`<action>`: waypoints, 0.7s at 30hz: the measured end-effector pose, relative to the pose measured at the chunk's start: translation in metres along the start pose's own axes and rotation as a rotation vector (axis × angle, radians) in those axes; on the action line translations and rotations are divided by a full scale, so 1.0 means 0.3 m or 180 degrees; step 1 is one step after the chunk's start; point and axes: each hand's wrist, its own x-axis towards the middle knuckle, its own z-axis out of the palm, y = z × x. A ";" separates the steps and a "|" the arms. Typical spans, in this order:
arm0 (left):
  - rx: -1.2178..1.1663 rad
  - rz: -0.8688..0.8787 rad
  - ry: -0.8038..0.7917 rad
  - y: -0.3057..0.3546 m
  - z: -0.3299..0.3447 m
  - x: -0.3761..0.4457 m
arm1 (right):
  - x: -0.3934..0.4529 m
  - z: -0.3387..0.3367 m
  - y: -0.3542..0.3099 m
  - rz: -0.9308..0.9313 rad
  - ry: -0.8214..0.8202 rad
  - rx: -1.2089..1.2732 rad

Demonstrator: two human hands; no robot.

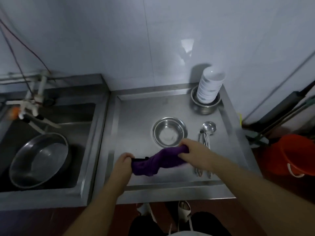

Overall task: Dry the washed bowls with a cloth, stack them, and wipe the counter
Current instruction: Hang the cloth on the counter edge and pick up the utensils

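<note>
A purple cloth [157,161] is stretched between both hands just above the steel counter [129,120]. My left hand [123,163] grips its left end and my right hand [196,153] grips its right end. Just behind the cloth a steel bowl [170,132] stands upright on the counter. A stack of several white bowls [210,86] sits upside down in a steel bowl [205,103] at the counter's back right corner.
Metal ladles and tongs [205,138] lie to the right of the steel bowl, partly under my right arm. A large steel basin [40,159] sits in the sink [85,150] on the left, under the tap [32,106]. An orange bucket [292,155] stands on the floor at right.
</note>
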 end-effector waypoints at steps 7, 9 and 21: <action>0.1398 0.1431 -0.0864 0.266 -0.104 -0.202 | -0.113 -0.239 -0.179 -0.0601 0.0365 -0.0978; 0.2164 0.1774 -0.0844 0.323 -0.115 -0.233 | -0.152 -0.273 -0.242 -0.0775 0.0399 -0.1022; 0.1253 0.2240 -0.1223 0.339 0.025 -0.476 | -0.376 -0.282 -0.651 -0.1280 0.0269 -0.1336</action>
